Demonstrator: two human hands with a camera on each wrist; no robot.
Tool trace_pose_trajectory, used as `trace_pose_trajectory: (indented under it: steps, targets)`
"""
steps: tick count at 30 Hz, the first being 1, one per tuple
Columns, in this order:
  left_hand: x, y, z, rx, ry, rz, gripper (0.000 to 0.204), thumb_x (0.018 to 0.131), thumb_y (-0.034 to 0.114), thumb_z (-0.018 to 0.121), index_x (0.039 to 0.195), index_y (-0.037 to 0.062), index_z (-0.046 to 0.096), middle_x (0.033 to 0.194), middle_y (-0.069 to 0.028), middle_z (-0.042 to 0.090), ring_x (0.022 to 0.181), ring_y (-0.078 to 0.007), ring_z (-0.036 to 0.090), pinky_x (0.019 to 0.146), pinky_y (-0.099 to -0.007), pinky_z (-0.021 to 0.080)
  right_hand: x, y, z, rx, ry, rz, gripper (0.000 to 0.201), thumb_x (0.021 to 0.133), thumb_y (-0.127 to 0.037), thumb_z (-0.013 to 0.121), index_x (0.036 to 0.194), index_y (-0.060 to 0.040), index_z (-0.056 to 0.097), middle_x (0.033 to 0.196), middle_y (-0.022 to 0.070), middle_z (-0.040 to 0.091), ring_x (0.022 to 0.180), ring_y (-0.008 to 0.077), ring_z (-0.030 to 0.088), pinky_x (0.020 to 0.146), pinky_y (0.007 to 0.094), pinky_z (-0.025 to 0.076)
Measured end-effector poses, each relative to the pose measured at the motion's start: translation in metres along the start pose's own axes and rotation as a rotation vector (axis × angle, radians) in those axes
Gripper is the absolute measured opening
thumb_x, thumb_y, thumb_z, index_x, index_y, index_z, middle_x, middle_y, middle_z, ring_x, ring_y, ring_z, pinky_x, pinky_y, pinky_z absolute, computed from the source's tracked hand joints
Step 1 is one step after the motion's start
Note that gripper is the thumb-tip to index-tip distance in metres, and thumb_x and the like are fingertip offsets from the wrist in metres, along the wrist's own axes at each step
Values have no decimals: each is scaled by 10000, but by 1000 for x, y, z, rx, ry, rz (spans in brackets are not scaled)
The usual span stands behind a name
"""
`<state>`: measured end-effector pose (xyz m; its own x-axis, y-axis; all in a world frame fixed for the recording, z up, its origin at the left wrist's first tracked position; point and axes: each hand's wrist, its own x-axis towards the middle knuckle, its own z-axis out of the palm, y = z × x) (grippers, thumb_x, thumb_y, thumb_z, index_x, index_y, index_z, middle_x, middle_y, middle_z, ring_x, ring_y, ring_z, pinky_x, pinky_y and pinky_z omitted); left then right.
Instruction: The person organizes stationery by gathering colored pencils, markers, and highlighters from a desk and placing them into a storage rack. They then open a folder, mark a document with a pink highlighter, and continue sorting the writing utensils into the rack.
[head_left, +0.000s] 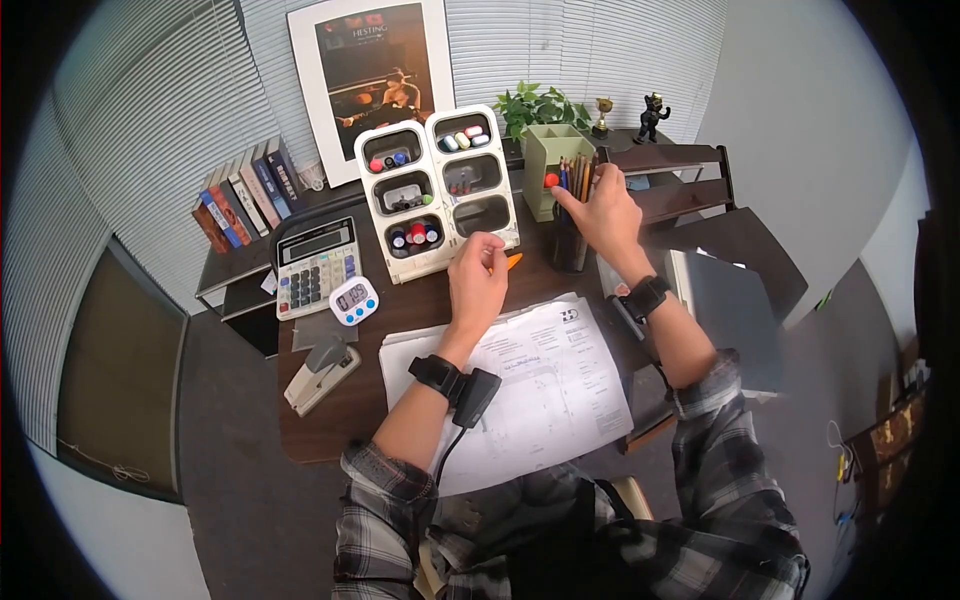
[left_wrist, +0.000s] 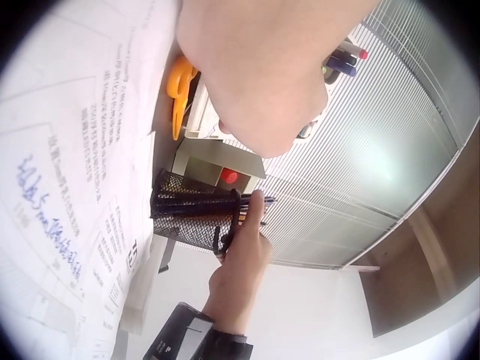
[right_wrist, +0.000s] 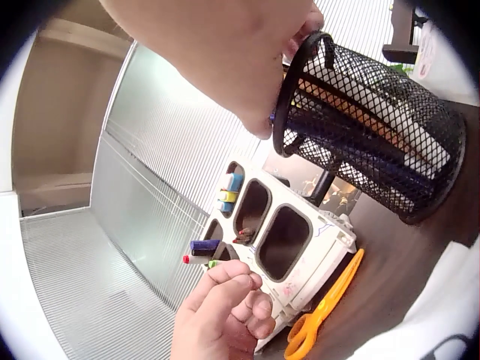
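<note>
My right hand (head_left: 608, 215) is at the top of the black mesh pen cup (right_wrist: 367, 127), its thumb stretched out on one side of the pencils (head_left: 577, 175) and its other fingers beyond them. Those fingertips are partly hidden, so I cannot tell whether they grip the pencils or the rim. In front of the white organizer (head_left: 430, 260), my left hand (head_left: 478, 280) hovers with loosely curled fingers and nothing visible between them. Orange scissors (right_wrist: 322, 311) lie on the desk near it. Markers (head_left: 415, 235) and erasers (head_left: 465, 138) fill some of the organizer's compartments.
Printed papers (head_left: 540, 400) cover the desk's front. On the left are a calculator (head_left: 318, 268), a white timer (head_left: 353, 300) and a stapler (head_left: 322, 375). A green holder (head_left: 545, 150) stands behind the pen cup, and a dark folder (head_left: 725, 310) lies to the right.
</note>
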<state>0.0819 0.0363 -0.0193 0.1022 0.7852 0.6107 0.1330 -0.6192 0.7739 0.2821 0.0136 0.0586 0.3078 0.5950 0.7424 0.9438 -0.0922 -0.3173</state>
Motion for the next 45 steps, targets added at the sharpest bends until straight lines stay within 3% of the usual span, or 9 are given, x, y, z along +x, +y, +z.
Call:
trace_pose_trajectory:
  steps: [7, 10, 12, 18, 28, 31, 39, 43, 45]
  targets:
    - [1, -1, 1, 16, 16, 38, 59, 896, 2, 612, 955, 2, 616, 757, -73, 640, 608, -108, 600, 560, -264, 478, 5, -4, 8, -29, 44, -62, 690, 775, -496, 779, 1130, 24, 497, 1014, 197, 600, 833, 375, 672, 644, 458, 550]
    - [0, -1, 0, 16, 11, 39, 56, 896, 2, 614, 951, 2, 616, 755, -74, 641, 605, -111, 602, 559, -268, 480, 12, -5, 9, -74, -29, -3, 677, 786, -562, 738, 1121, -7, 542, 1031, 167, 616, 837, 374, 676, 679, 469, 550]
    - [0, 0, 0, 13, 5, 30, 54, 895, 1, 615, 949, 2, 615, 757, -75, 641, 604, -111, 602, 559, -269, 481, 16, -5, 10, -88, -17, -31, 626, 753, -511, 785, 1001, 25, 577, 969, 185, 604, 815, 361, 677, 633, 446, 553]
    - [1, -2, 1, 12, 13, 48, 53, 890, -5, 622, 941, 4, 612, 754, -71, 638, 598, -110, 595, 552, -270, 479, 18, -1, 14, -105, -39, -13, 523, 785, -473, 756, 900, 21, 633, 937, 190, 613, 809, 363, 678, 646, 458, 549]
    - [1, -3, 1, 30, 3, 62, 51, 890, -2, 625, 939, 10, 615, 734, -66, 634, 583, -117, 587, 549, -274, 480, 13, -4, 8, -8, -15, -45, 456, 845, -414, 694, 951, 24, 628, 872, 200, 658, 792, 389, 675, 677, 472, 542]
    - [0, -3, 1, 37, 3, 63, 48, 892, 0, 624, 937, 12, 616, 737, -69, 636, 585, -119, 590, 552, -275, 482, 13, -7, 7, 7, -123, 46, 421, 857, -391, 682, 997, 1, 618, 814, 202, 685, 782, 405, 678, 687, 488, 536]
    - [0, -3, 1, 20, 3, 67, 47, 894, 6, 624, 940, 12, 620, 745, -74, 642, 590, -125, 594, 560, -275, 484, 33, -3, -3, 213, 123, 77, 316, 874, -295, 635, 1049, -35, 595, 779, 221, 672, 764, 443, 657, 673, 515, 505]
    - [2, -4, 0, -18, 0, 14, 50, 913, 28, 617, 960, 10, 615, 776, -62, 644, 631, -105, 606, 570, -255, 478, 48, -11, -25, 479, 402, 37, 233, 895, -221, 651, 887, -4, 569, 679, 176, 620, 602, 355, 617, 614, 413, 494]
    - [4, -5, -1, -57, 3, -20, 55, 927, 42, 613, 972, 11, 614, 791, -55, 645, 652, -100, 613, 575, -248, 477, 51, -22, -41, 660, 468, 13, 248, 916, -211, 659, 865, 13, 565, 662, 97, 607, 578, 157, 550, 581, 322, 464]
